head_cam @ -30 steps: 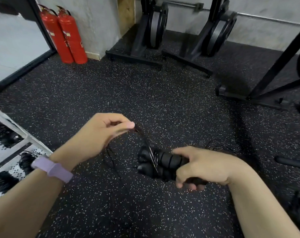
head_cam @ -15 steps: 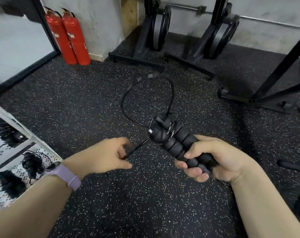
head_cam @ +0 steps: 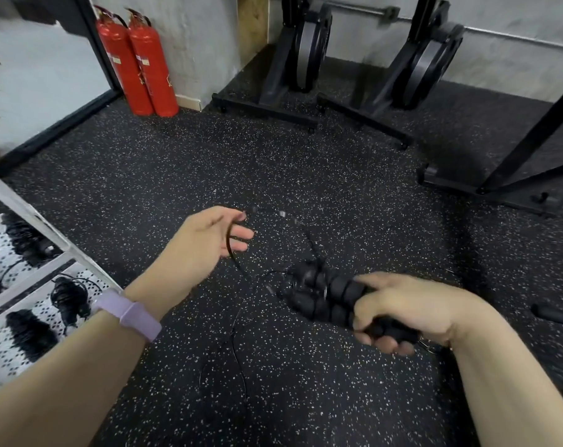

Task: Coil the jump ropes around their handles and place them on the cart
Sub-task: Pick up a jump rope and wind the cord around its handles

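My right hand (head_cam: 402, 311) grips the two black ribbed foam handles (head_cam: 325, 298) of a jump rope, held side by side and pointing left. A few turns of thin black cord (head_cam: 315, 253) cross the handles near their tips, blurred by motion. My left hand (head_cam: 206, 243), with a lilac wristband, is up and left of the handles and pinches the cord under its thumb, the fingers stretched out. Loose cord hangs towards the floor. The white cart (head_cam: 32, 214) stands at the left edge, with coiled black ropes (head_cam: 67, 298) on its perforated shelves.
Two red fire extinguishers (head_cam: 138, 59) stand by the back wall. Weight-plate stands (head_cam: 309, 46) and a black rack base (head_cam: 499, 179) line the back and right. A black bar (head_cam: 554, 314) lies at the right edge. Speckled black rubber floor lies below my hands.
The cord loop that stood above the handles has come down over them. My left hand moved up and right with the cord. My right hand tipped the handles down to point left.
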A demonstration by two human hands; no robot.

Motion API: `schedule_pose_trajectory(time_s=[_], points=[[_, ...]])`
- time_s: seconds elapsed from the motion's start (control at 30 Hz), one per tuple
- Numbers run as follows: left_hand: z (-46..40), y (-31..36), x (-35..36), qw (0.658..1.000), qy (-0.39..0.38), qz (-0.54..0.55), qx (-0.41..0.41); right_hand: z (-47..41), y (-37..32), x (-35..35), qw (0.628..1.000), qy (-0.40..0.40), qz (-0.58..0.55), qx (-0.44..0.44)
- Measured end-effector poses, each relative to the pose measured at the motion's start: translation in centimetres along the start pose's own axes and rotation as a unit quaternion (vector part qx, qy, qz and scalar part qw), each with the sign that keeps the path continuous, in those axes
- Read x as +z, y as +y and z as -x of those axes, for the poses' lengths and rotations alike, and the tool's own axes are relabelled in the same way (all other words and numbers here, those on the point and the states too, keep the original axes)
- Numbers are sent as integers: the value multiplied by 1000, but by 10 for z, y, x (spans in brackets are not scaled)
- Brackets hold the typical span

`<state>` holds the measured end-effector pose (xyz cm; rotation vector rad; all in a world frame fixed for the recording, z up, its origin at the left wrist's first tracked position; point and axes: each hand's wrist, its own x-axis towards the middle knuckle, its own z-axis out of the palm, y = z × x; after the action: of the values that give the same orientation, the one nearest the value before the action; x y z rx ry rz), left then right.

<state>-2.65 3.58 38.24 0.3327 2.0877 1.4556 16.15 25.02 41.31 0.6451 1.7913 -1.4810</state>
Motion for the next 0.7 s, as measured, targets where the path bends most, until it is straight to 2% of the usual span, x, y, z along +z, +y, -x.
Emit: schedule_pose_trajectory(time_s=[0.07, 0.1, 0.2, 0.27, 0.33, 0.4, 0.5, 0.57, 0.63, 0.7], points=[[6, 6, 0, 1000, -1, -2, -10, -4, -1, 9, 972, 32, 202, 119], [10, 7, 0, 1000, -3, -11, -8, -7, -1, 13, 950, 55, 262, 164], [20, 5, 7, 990, -36, -137, 17, -12, 0, 13, 930, 140, 294, 170], [26, 6, 14, 963, -57, -254, 67, -10, -2, 9, 939, 157, 270, 143], [32, 6, 22, 937, -92, -316, 112, -10, 1, 8, 954, 152, 233, 115], [38, 2, 31, 923, -156, -328, 129, -8, 2, 8, 970, 143, 185, 60], [48, 1, 41, 931, -231, -259, 114, -2, 1, 3, 991, 108, 51, -63], [50, 7, 44, 943, -215, -221, 125, 1, 4, -1, 991, 64, -27, -118], [48, 12, 43, 941, -156, -244, 176, 4, 7, -5, 984, 7, -72, -162], [45, 18, 40, 936, -141, -253, 198, 7, 10, -8, 971, -64, -113, -200]])
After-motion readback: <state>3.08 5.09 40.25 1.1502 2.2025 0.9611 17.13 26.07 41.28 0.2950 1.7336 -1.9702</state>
